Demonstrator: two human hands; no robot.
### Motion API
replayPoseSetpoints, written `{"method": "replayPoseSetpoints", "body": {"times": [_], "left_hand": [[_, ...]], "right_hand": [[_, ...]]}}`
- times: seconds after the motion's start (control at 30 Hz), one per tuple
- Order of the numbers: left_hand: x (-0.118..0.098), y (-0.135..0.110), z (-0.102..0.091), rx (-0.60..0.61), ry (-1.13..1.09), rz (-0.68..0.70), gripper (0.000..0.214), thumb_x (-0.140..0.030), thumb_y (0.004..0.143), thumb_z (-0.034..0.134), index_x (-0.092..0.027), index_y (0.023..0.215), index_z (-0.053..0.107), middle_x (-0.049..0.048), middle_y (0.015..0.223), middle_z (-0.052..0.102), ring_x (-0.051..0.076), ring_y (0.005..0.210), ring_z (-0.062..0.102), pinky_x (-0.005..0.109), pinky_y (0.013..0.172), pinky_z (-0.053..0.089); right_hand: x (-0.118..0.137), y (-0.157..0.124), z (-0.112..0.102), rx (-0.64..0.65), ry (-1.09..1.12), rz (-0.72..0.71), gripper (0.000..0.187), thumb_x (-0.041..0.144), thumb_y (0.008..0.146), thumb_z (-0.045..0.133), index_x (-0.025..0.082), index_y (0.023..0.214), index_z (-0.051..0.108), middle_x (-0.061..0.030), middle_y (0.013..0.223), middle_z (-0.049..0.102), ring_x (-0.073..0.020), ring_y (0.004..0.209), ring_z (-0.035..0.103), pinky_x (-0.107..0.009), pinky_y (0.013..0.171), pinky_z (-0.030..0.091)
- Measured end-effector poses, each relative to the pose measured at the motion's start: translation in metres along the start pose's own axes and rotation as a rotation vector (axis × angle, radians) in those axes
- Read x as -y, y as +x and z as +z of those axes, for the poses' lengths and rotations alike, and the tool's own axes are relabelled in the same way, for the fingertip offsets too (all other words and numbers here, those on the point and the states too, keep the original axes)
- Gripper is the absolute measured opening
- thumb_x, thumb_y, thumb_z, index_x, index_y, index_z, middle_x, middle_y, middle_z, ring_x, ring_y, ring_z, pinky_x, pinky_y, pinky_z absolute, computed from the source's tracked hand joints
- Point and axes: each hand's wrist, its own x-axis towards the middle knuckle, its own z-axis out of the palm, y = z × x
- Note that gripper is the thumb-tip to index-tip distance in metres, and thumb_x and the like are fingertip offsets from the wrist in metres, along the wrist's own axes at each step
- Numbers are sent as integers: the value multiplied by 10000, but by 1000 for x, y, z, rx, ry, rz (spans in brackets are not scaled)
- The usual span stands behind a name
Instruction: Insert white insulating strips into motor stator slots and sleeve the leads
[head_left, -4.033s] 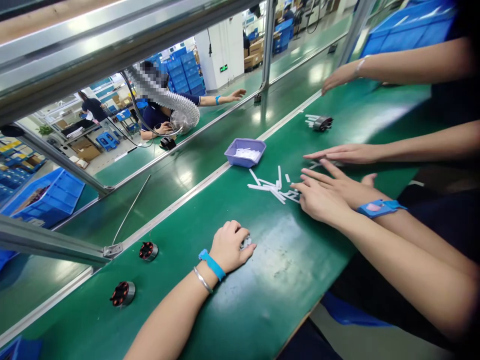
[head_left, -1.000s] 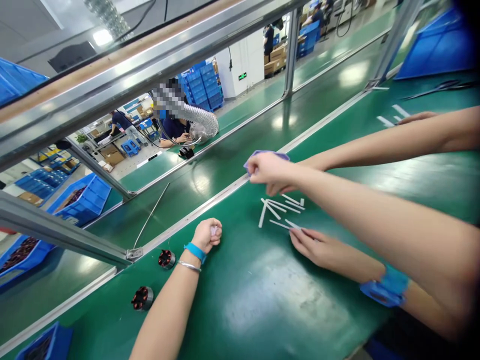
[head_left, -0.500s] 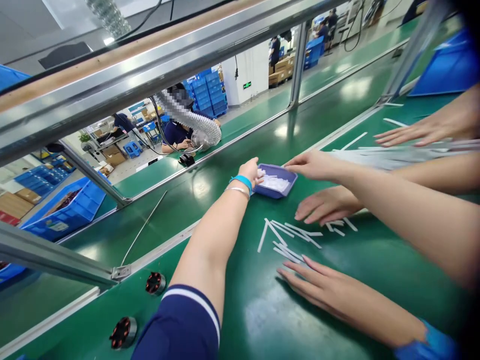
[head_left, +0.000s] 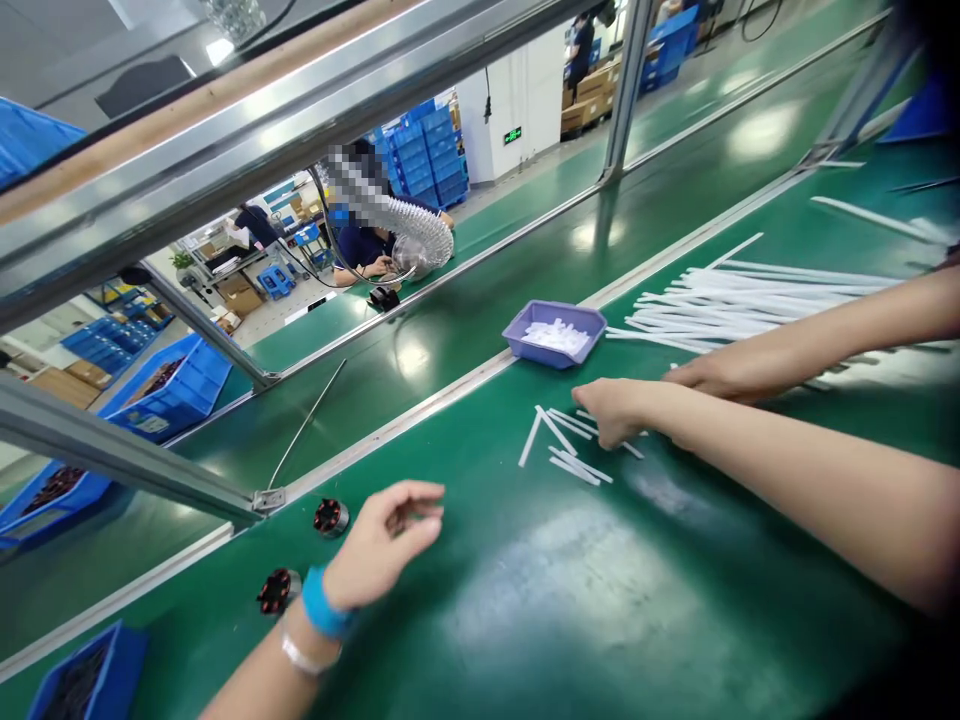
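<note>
My left hand (head_left: 394, 540), with a blue wristband (head_left: 324, 602) and a pale bracelet, hovers above the green bench (head_left: 510, 620). Its fingers are loosely curled with the thumb apart, and nothing shows in them. Nearest to it are two small round motor parts with copper windings, one farther back (head_left: 330, 517) and one closer (head_left: 277, 591). To the right, beyond my reach here, sits a purple tray (head_left: 553, 355) holding short white pieces. Several loose white strips (head_left: 574, 462) lie in front of that tray. My right hand is out of view.
Another person's hand (head_left: 619, 412) is over the loose strips, and a second hand (head_left: 712, 372) is beside a pile of long white strips (head_left: 697, 300). A metal frame post (head_left: 135, 450) stands at left. A blue bin (head_left: 112, 665) occupies the lower left corner.
My left hand has drawn back from the purple tray toward the motor parts. My right hand has left the view. The other person's hand has moved from the tray to the loose strips.
</note>
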Motion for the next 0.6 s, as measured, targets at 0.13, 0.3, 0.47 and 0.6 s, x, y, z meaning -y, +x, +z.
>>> {"method": "replayPoseSetpoints", "body": {"times": [0.13, 0.3, 0.47, 0.6], "left_hand": [[45, -92, -21, -132, 49, -95, 423, -459, 799, 710, -249, 1165, 684, 129, 1238, 658, 283, 1113, 642, 367, 916, 542], [63, -145, -36, -299, 101, -146, 494, -524, 814, 665, -189, 1178, 656, 155, 1182, 679, 286, 1110, 646, 366, 914, 549], [74, -168, -58, -512, 141, -75, 473, -516, 810, 653, -176, 1139, 639, 148, 1186, 676, 268, 1050, 668, 378, 890, 559], [98, -180, -84, -802, 430, -8, 492, -520, 805, 632, -167, 1147, 603, 118, 1046, 673, 243, 927, 664, 386, 798, 558]], "right_hand": [[21, 3, 22, 363, -131, 204, 235, 328, 944, 611, 135, 1077, 631, -28, 943, 672, -123, 736, 650, -284, 638, 569], [80, -12, 57, 491, -202, 148, 327, 285, 907, 658, 143, 1192, 583, -43, 987, 662, -124, 713, 642, -279, 609, 564], [94, -25, 46, 349, -221, -5, 452, 258, 834, 733, 161, 1244, 568, -55, 1048, 668, -163, 826, 658, -330, 729, 570], [51, -31, 16, 114, -361, 145, 321, 333, 955, 582, 163, 1228, 590, -80, 1197, 630, -215, 1033, 634, -420, 866, 547]]}}
